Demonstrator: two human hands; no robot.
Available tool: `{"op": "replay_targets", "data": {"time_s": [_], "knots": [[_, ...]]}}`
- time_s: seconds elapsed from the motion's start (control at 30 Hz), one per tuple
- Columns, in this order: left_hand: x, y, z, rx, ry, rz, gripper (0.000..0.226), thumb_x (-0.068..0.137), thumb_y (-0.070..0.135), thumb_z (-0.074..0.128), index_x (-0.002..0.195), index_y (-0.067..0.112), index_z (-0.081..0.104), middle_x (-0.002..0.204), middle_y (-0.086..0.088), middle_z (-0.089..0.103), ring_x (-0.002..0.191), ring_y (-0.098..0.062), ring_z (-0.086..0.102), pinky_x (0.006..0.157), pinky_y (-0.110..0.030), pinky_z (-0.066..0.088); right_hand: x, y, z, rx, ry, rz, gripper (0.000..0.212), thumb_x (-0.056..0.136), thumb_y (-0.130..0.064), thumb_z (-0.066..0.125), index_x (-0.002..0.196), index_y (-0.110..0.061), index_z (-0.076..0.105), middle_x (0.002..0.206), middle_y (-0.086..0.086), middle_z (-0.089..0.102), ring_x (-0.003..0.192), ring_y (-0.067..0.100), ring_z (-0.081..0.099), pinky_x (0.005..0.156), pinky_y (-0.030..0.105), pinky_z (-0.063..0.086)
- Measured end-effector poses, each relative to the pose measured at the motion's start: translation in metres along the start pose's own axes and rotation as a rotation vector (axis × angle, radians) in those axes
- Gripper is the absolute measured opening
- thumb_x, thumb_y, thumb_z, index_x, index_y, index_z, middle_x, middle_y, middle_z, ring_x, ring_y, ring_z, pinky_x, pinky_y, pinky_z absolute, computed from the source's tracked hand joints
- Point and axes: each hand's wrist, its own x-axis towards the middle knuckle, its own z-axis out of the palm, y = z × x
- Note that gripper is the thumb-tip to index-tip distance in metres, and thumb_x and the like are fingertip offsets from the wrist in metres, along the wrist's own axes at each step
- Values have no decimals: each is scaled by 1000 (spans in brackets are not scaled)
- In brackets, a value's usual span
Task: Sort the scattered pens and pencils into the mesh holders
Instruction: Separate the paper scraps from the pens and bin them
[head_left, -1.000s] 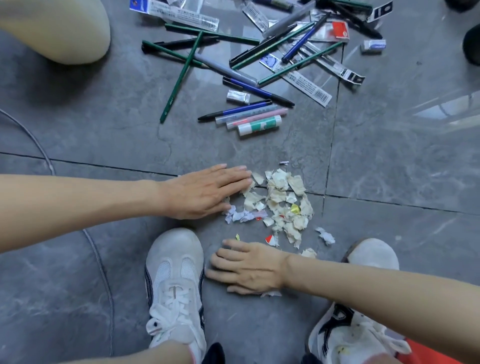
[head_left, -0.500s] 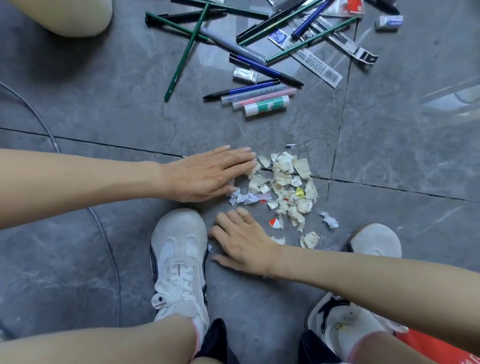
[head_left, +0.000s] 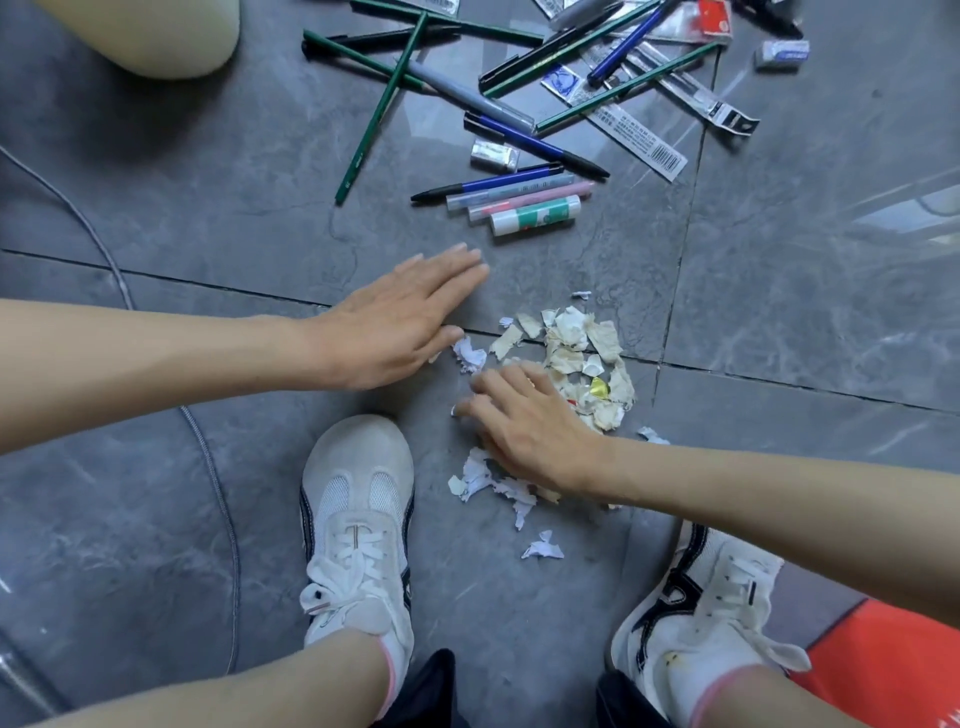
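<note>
Head view looks down on a grey tiled floor (head_left: 208, 218), the widest thing in sight, with two white shoes, the left shoe (head_left: 358, 525) and the right shoe (head_left: 701, 597), planted at its near edge. The left hand (head_left: 400, 327) lies palm down on the tile with its fingers straight and together, gripping nothing, its thumb side just beside a heap of torn paper scraps (head_left: 576, 353). The right hand (head_left: 524, 421) sits on the near part of that heap with its fingers bent and their tips on the floor; whether it has any scrap pinched under the palm cannot be told. The scattered pens and pencils (head_left: 519, 104) lie in a loose crossed pile farther away, well apart from both hands and untouched, and no mesh holder shows anywhere in view. Beside the pile rest a green-and-white glue stick (head_left: 535, 215) and a small wrapped eraser (head_left: 493, 154). By my judgement the hands are herding scraps, so the sorting proper is not yet begun. The risk lies in the sweep: a broad push away from the person could drive scraps in among the pens, or roll the round pens and the glue stick off over the smooth tile. Light scraps may also slip past the palms, as a few stray pieces (head_left: 540, 548) near the shoes suggest.
</note>
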Motion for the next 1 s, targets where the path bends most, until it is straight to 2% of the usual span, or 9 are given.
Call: {"op": "replay_targets", "data": {"time_s": [0.13,0.27,0.37,0.43,0.57,0.67,0.8,0.9,1.0], "knots": [[-11,-8,-17,118,-79,152,60,98,39,27,150,11,14,157,-8,12,145,-17,5,116,-34,5,-39,-8,-4,45,-215,-322,46,91,-43,41,124,-12,49,131,15,49,113,29,51,101,40,29],[-7,-5,-5,265,-60,394,58,95,33,26,144,4,31,150,-16,32,140,-27,26,110,-48,22,-68,-24,10,-52,-376,-632,75,92,-55,35,148,-7,24,155,15,23,144,25,20,119,38,6],[8,8,20,288,-53,520,54,96,30,27,145,5,30,152,-14,28,142,-23,21,116,-43,15,-73,-23,17,-153,-395,-579,76,95,-56,28,150,-6,17,158,8,15,147,19,11,119,35,-4],[14,18,31,243,-58,551,53,99,28,23,147,6,23,154,-13,21,144,-21,13,115,-41,9,-66,-15,16,-229,-355,-451,69,98,-53,23,149,-7,23,157,5,23,145,16,18,118,35,-4],[21,23,38,170,-49,463,54,100,24,24,150,8,9,158,-9,7,146,-18,-1,117,-38,1,-39,13,11,-290,-195,-211,48,99,-37,32,135,-9,47,130,8,58,129,25,40,117,39,7],[27,20,37,134,36,358,55,101,33,22,150,12,9,158,-4,6,145,-13,-2,118,-34,-1,-34,30,3,-260,-50,-220,38,98,-25,38,130,-11,53,125,9,60,124,26,43,114,38,17],[28,16,36,153,92,367,63,99,46,23,150,13,7,158,-2,4,145,-14,-1,118,-33,-2,-63,53,-19,-100,-149,-455,62,94,-57,36,140,-16,44,148,11,40,139,24,32,115,41,16],[30,13,41,228,40,451,78,93,60,26,150,12,4,157,-7,2,145,-19,-1,117,-36,-2,-86,77,-22,-125,-320,-545,73,93,-60,33,150,-16,20,158,12,14,147,23,6,119,42,2],[35,12,49,326,33,463,85,90,65,26,149,7,6,157,-12,4,145,-23,2,117,-39,2,-88,95,-16,-244,-269,-542,73,95,-57,32,152,-14,12,159,10,6,147,22,0,119,39,1]]}}
